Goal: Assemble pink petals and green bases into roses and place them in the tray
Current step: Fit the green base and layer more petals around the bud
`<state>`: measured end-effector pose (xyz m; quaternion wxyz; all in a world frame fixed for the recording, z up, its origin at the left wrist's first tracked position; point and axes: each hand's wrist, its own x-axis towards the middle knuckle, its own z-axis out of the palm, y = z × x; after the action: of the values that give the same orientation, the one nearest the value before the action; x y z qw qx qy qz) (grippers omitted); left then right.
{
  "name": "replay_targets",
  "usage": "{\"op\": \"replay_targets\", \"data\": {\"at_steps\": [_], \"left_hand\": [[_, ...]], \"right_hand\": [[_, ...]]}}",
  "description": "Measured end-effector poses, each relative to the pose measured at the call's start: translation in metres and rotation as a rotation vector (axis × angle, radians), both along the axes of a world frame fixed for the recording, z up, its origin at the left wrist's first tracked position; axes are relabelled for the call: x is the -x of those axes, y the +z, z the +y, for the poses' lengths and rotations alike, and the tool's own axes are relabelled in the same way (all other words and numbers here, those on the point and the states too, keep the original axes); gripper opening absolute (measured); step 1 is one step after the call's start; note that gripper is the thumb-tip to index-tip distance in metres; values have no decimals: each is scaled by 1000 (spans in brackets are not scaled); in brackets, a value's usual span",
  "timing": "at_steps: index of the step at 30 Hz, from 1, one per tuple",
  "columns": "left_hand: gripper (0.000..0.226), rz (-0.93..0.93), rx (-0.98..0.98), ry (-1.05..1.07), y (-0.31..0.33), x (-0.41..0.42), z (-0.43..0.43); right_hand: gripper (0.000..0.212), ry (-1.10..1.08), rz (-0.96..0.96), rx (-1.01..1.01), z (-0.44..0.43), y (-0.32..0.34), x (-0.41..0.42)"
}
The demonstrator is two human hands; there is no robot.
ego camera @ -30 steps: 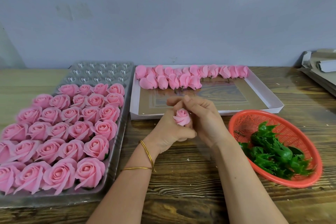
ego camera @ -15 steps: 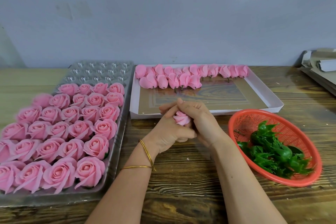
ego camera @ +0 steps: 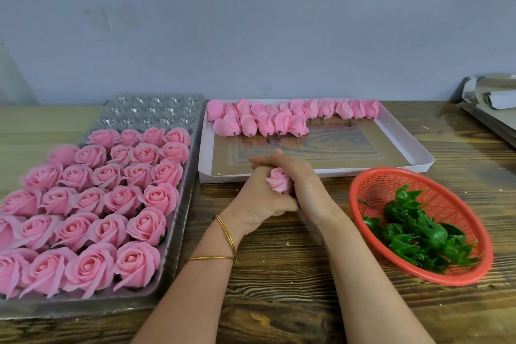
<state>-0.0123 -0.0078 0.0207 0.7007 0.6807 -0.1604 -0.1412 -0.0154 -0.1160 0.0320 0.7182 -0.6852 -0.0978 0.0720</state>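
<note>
A small pink rose (ego camera: 278, 179) sits between both hands at the table's middle, just in front of the white box. My left hand (ego camera: 258, 201) grips it from below and the left, fingers curled around its underside. My right hand (ego camera: 300, 179) wraps over it from the right, fingers curled across its far side. Its base is hidden by the hands. Several closed pink petal buds (ego camera: 282, 117) lie along the back of the white cardboard box (ego camera: 402, 169). Green bases (ego camera: 418, 234) fill a red mesh basket (ego camera: 371, 184) on the right. Finished roses (ego camera: 97, 198) fill the clear plastic tray (ego camera: 181, 220) on the left.
The tray's far rows of empty cups (ego camera: 153, 112) lie by the grey wall. Grey cardboard pieces (ego camera: 491, 103) are stacked at the far right edge of the wooden table (ego camera: 279, 288). Two gold bangles (ego camera: 223, 243) circle my left wrist.
My right hand's fingers have closed down over the rose, and both hands have shifted slightly away from me toward the white box. Nothing else has moved.
</note>
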Motion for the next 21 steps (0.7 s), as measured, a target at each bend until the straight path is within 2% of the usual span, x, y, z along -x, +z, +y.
{"op": "replay_targets", "data": {"at_steps": [3, 6, 12, 15, 21], "left_hand": [[24, -107, -30, 81, 0, 0, 0], [31, -158, -107, 205, -1, -1, -1], [27, -244, -273, 399, -7, -4, -3], [38, -302, -366, 445, -7, -7, -4], [58, -327, -414, 436, -8, -7, -4]], "right_hand": [[41, -214, -34, -45, 0, -2, -5], [34, -332, -93, -38, -1, -4, -10], [37, -313, -248, 182, 8, -9, -7], [43, -316, -347, 283, 13, -10, -5], [46, -327, -436, 365, 16, -11, -3]]}}
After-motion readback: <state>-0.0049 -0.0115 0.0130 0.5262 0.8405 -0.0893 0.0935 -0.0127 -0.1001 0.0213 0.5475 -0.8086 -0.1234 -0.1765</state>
